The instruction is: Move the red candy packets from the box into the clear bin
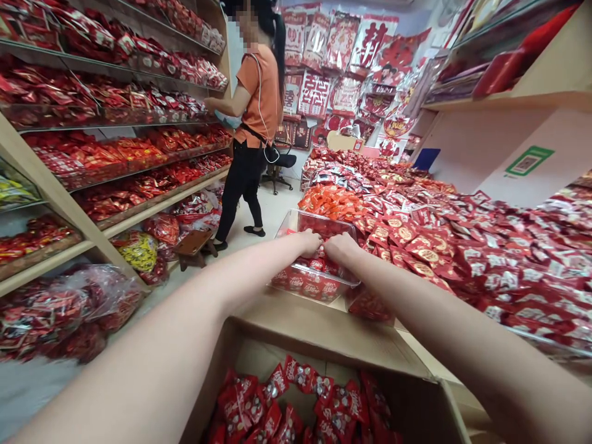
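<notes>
Both hands reach out over a clear plastic bin (348,225) that holds small red-wrapped candies (318,264). My left hand (311,243) is closed inside the bin, fingers curled down onto the candies. Close beside it on the right, my right hand (341,249) is likewise closed, its knuckles up and its fingertips hidden. Red wrappers show between the two hands. Below my forearms stands an open cardboard box (333,330) with many candies in matching red wrappers (252,401) at its bottom.
Heaps of red packets (416,246) cover the display to the right. Stocked shelves (115,123) line the left wall, with plastic bags of packets (69,302) below. A person in an orange top (261,92) stands beyond, near a small wooden stool (195,245).
</notes>
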`<state>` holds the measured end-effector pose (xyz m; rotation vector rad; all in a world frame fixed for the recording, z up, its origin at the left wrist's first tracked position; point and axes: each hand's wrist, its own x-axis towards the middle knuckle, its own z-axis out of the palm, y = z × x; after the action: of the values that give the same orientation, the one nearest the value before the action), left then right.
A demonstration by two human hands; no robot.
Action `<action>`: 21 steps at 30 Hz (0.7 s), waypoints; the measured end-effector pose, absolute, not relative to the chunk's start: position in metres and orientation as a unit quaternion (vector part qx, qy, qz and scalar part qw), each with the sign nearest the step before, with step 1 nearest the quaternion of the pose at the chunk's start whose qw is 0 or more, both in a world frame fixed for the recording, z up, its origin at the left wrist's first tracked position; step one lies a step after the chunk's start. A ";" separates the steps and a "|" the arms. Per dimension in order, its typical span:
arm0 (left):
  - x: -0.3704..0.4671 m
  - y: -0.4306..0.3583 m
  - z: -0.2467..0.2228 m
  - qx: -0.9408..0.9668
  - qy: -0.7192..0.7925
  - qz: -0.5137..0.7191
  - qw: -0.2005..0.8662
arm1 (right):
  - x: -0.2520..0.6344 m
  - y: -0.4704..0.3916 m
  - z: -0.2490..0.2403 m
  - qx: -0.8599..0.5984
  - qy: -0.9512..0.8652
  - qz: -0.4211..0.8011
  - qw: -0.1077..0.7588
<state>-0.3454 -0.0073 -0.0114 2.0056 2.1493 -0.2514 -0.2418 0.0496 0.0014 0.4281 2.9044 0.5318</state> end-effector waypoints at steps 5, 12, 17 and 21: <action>-0.347 -0.009 -0.014 0.671 0.733 -0.074 0.083 | -0.248 0.053 0.006 0.162 0.965 0.173 0.115; -0.355 -0.011 -0.005 0.670 0.737 -0.064 0.056 | -0.250 0.059 0.013 0.160 0.962 0.168 0.147; -0.359 -0.012 -0.003 0.683 0.726 -0.070 0.033 | -0.247 0.056 0.011 0.159 0.966 0.165 0.119; -0.356 -0.009 -0.009 0.695 0.715 -0.074 0.031 | -0.245 0.055 0.009 0.156 0.969 0.153 0.116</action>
<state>-0.3556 -0.0086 -0.0089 2.1414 2.2028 -0.2270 -0.2448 0.0551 0.0085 0.4566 2.8380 0.4467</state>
